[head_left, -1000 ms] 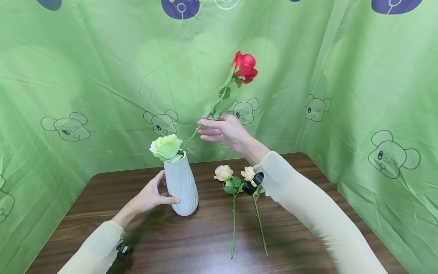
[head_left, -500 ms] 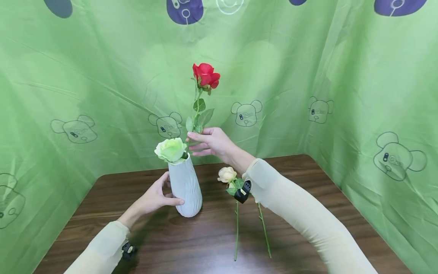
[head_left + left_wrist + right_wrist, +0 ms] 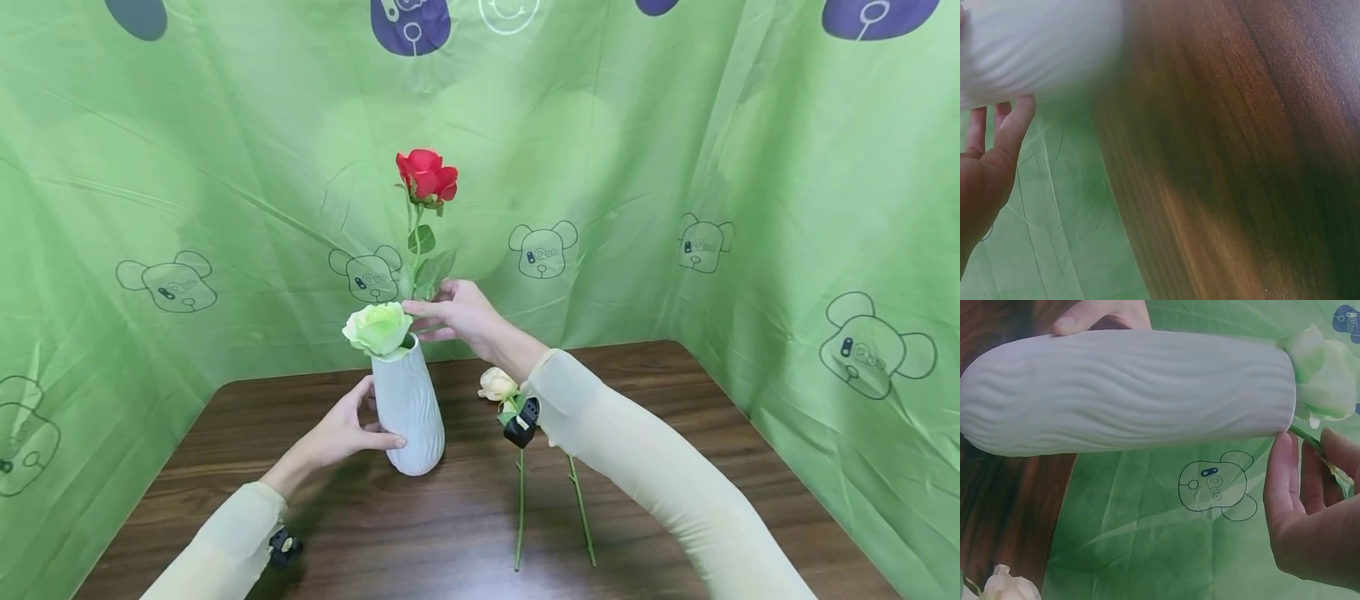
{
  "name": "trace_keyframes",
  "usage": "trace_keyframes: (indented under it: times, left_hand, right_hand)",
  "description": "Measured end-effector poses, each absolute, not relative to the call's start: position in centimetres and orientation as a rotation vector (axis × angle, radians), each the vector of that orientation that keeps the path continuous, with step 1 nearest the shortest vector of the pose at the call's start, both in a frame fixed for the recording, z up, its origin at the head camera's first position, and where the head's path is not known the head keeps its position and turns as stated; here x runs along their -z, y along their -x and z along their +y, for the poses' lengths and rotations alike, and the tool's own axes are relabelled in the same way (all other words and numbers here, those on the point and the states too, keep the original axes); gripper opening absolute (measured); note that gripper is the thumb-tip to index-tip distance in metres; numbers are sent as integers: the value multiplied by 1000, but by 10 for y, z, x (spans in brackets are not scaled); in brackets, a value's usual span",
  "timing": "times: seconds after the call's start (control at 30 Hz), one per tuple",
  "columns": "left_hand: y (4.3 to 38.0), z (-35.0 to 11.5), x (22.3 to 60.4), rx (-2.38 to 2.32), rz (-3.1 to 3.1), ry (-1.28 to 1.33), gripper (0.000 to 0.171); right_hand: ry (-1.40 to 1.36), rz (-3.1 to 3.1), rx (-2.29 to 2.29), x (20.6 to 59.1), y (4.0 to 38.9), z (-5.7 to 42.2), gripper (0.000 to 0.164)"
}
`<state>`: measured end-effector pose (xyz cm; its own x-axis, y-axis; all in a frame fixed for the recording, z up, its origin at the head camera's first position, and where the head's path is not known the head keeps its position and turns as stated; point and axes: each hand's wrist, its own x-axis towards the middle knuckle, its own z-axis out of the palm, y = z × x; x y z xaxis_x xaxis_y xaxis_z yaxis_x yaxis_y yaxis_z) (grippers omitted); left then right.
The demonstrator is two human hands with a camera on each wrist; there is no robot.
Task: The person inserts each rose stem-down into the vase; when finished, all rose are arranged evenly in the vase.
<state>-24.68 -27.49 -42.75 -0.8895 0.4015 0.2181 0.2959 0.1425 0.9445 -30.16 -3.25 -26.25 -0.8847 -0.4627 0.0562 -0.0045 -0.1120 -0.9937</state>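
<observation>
A white vase (image 3: 408, 408) with wavy ridges stands on the table, and my left hand (image 3: 345, 429) grips its lower side, thumb in front. A pale green rose (image 3: 378, 330) sits in its mouth, leaning left over the rim. Just above the rim on the right, my right hand (image 3: 465, 317) pinches the stem of a red rose (image 3: 427, 175), whose bloom stands nearly upright. In the right wrist view the red rose's green stem (image 3: 1307, 437) enters the vase mouth beside the green bloom. How deep it reaches is hidden inside the vase.
Right of the vase, a cream rose (image 3: 498, 384) lies on the brown wooden table (image 3: 420, 533). A second stem (image 3: 582, 512) lies beside it, its bloom hidden under my right forearm. Green cloth (image 3: 615, 167) with bear prints hangs behind and at both sides.
My right hand has brought the red rose left and down, its stem sinking into the vase and its bloom turning more upright. My left hand keeps its hold on the vase.
</observation>
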Motion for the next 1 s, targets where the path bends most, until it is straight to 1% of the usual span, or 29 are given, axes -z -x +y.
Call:
trace_keyframes:
  times: [0.03, 0.1, 0.2, 0.27, 0.43, 0.47, 0.5, 0.63, 0.77, 1.0]
  left_hand:
    - [247, -275, 428, -1875, 2308, -701, 81]
    - [247, -275, 428, -1880, 2305, -685, 82]
    - [247, -275, 428, -1885, 2297, -681, 82]
    - [247, -275, 428, -1886, 2295, -688, 82]
    - [247, -275, 428, -1892, 2291, -693, 82]
    - [247, -275, 428, -1895, 2289, -693, 82]
    - [247, -274, 428, -1895, 2290, -690, 83]
    - [247, -273, 427, -1895, 2291, -689, 82]
    - [247, -273, 428, -1882, 2305, -692, 80]
    - [248, -274, 427, -1856, 2340, -672, 78]
  right_hand:
    - [511, 1859, 2063, 262, 301, -33, 70]
    - [513, 1876, 2045, 260, 301, -34, 73]
    - [534, 1894, 2024, 259, 300, -36, 64]
    - [548, 1899, 2017, 258, 300, -36, 62]
    - [554, 1871, 2042, 258, 300, -36, 86]
    - [544, 1854, 2047, 257, 299, -35, 89]
    - [537, 1829, 2056, 257, 299, -34, 86]
    - [457, 1774, 2077, 253, 298, -28, 89]
    - [422, 1733, 2106, 253, 301, -19, 87]
    - [450, 1694, 2136, 256, 304, -4, 66]
